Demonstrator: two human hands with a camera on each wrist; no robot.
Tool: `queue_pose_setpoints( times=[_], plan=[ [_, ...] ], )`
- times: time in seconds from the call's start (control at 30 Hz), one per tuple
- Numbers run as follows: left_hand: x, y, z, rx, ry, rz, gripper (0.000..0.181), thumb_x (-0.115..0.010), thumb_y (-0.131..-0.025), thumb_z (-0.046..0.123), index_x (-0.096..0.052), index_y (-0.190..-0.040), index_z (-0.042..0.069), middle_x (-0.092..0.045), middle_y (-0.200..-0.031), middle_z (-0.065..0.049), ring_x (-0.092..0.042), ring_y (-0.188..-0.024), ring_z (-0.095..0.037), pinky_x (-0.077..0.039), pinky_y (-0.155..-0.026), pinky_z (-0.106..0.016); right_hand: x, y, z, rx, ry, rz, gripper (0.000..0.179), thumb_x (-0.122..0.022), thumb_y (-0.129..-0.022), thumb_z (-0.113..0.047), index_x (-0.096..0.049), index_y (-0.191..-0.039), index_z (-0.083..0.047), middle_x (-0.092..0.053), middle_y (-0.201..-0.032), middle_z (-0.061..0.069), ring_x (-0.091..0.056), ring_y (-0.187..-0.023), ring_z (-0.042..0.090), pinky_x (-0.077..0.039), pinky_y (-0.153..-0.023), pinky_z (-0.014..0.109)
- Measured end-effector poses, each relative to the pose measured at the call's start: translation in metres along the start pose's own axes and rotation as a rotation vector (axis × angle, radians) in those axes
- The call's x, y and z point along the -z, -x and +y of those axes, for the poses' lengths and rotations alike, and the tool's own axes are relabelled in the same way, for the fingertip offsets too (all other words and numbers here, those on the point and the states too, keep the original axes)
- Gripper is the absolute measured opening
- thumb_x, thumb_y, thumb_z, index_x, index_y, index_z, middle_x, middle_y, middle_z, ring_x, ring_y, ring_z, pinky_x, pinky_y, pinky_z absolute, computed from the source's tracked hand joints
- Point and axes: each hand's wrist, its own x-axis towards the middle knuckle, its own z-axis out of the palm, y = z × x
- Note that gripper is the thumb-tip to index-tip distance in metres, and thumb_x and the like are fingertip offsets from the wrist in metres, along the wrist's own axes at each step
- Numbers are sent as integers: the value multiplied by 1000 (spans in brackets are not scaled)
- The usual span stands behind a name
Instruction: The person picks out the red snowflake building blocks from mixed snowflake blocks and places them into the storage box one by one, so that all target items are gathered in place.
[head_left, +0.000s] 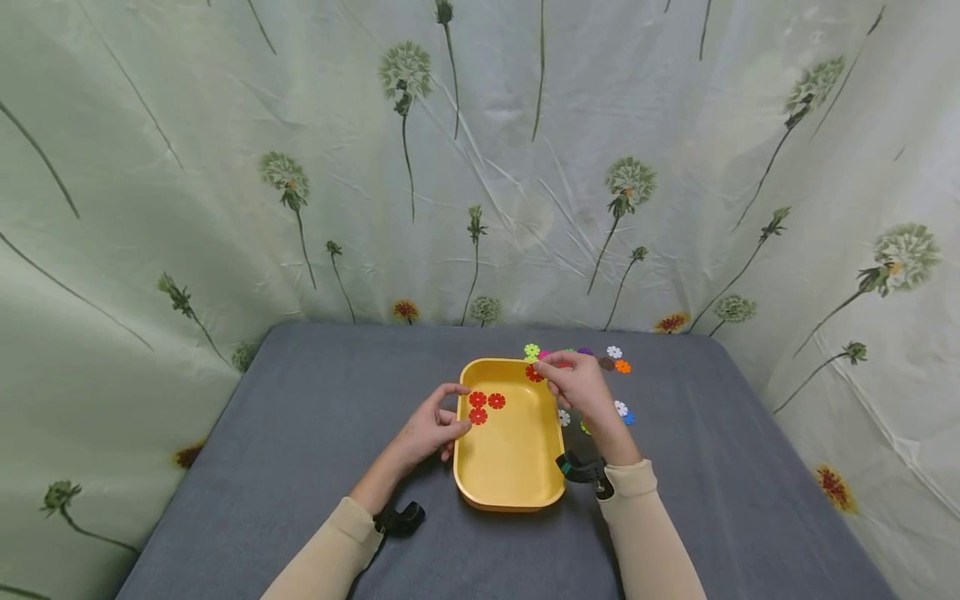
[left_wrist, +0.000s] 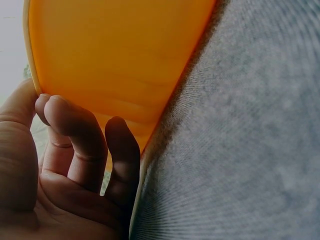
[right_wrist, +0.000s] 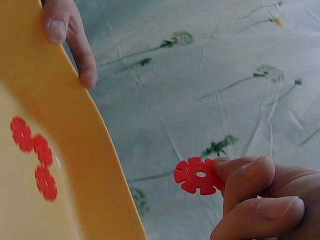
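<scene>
My right hand [head_left: 583,385] pinches a red snowflake disc [right_wrist: 199,176], notched round its edge with an oval hole in the middle. It holds the disc over the far right corner of a yellow plastic tray [head_left: 517,479]. Three more red snowflake discs [head_left: 497,401] lie together on the tray's floor, towards its left side. My left hand [head_left: 431,429] grips the tray's left wall. In the left wrist view its thumb [left_wrist: 17,145] is at the rim and its curled fingers [left_wrist: 80,125] are against the outside.
Behind and right of the tray, loose snowflake discs in several colours lie on the grey cloth-covered table [head_left: 337,400], among them an orange disc [head_left: 622,367], a white disc [head_left: 614,352] and a blue disc [head_left: 629,418]. A flower-patterned curtain [head_left: 517,183] hangs behind the table.
</scene>
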Motion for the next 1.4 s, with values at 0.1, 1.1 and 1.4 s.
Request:
queue_pose_setpoints(
  times=[0.1, 1.1, 1.4],
  plan=[
    [0, 0, 0, -6, -5, 1, 60, -72, -100, 14, -41, -152, 13, -60, -65, 4, -52, -48, -12, -49, -49, -24, -11, -3, -3, 2, -14, -11, 30, -76, -99, -25, -72, -110, 2, -54, -57, -1, -37, -41, 10, -36, -44, 21],
    [1, 0, 4, -23, 16, -18, 59, -70, -101, 13, -40, -151, 13, -59, -63, 4, -51, -47, -13, -48, -49, -25, -67, -22, 28, -64, 422, -233, 13, -73, -98, -15, -75, -89, -6, -53, -53, 0, -42, -41, 11, -34, -43, 22],
    [0, 0, 1, -13, 11, -9, 60, -70, -100, 12, -40, -152, 12, -60, -64, 4, -51, -47, -13, -48, -48, -25, -72, -20, 30, -73, 518, -186, 14, -76, -98, -15, -70, -87, -10, -53, -53, -1, -44, -41, 11, -34, -41, 21]
  ],
)
